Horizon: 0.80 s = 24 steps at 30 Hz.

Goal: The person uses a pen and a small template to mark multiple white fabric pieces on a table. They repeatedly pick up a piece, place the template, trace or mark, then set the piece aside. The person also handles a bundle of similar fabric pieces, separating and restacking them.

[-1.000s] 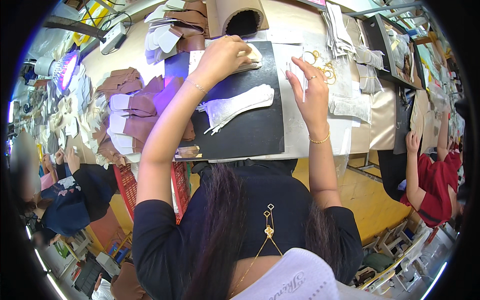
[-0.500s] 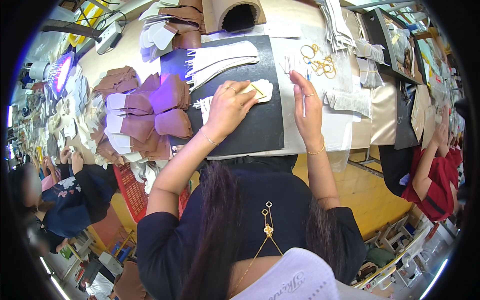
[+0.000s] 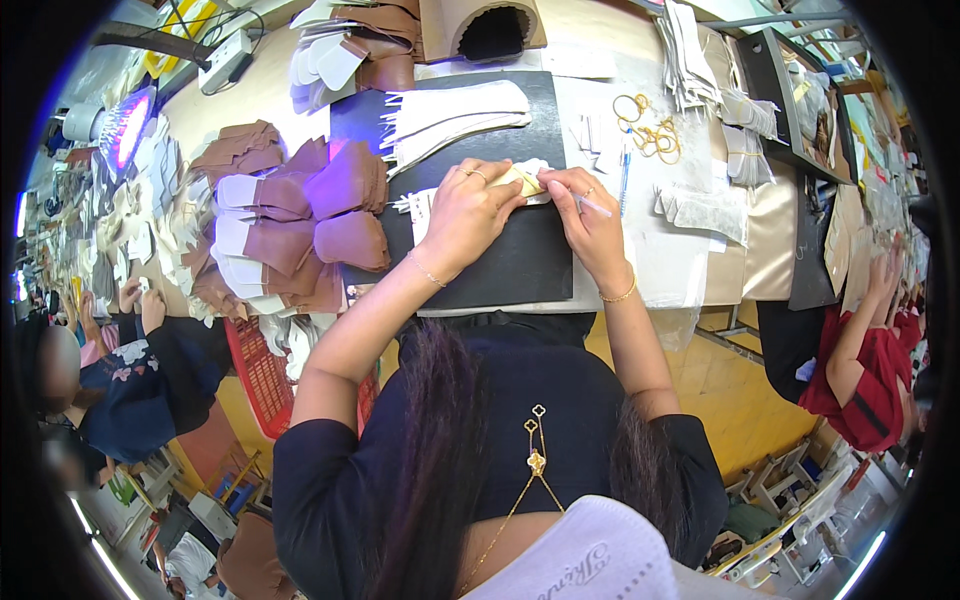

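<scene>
My left hand (image 3: 468, 212) lies over a small yellow template (image 3: 524, 182), its fingers pressing it onto a white shaped piece (image 3: 537, 168) on the black mat (image 3: 515, 262). My right hand (image 3: 594, 228) is closed in a pinch on a slim pale pen (image 3: 597, 207), its fingertips at the right edge of the template. The pen's tip is too small to make out. Beyond my hands, fringed white strips (image 3: 465, 108) lie across the mat. A white piece with a fringed end (image 3: 420, 212) shows left of my left wrist.
Brown leather pieces (image 3: 345, 187) with white parts are stacked at the left. Gold rings (image 3: 657, 138), a blue pen (image 3: 626, 182) and bundled white strips (image 3: 700, 212) lie to the right. A box with a dark opening (image 3: 495, 35) stands at the back. Other people sit at both sides.
My right hand has moved left, from beside the mat to the template's edge, bringing the pen along. My left hand stays on the template.
</scene>
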Tool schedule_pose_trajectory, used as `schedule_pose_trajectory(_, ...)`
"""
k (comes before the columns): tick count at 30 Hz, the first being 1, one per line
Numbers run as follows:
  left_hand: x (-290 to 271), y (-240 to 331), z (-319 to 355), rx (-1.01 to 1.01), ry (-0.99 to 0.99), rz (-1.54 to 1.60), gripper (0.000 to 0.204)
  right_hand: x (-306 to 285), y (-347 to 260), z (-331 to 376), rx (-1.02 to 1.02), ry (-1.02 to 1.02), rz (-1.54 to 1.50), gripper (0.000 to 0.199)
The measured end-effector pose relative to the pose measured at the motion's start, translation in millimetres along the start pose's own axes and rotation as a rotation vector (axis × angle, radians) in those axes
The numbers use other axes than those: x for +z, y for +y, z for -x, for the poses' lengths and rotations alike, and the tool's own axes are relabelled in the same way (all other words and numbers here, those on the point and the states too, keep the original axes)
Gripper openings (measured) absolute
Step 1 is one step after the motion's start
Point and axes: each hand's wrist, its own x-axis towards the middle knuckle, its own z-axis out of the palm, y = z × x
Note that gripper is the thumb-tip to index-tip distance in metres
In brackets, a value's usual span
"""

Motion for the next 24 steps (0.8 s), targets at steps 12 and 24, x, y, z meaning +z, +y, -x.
schedule_pose_trajectory(12, 0, 0, -1, 0.009, 0.005, -0.001, 0.02, 4, 2, -17, -0.127, -0.059, 0.115, 0.015)
schedule_pose_trajectory(24, 1, 0, 0, 0.001, 0.023, 0.003, 0.019, -2, -5, -24, -0.197, -0.152, 0.251, 0.013)
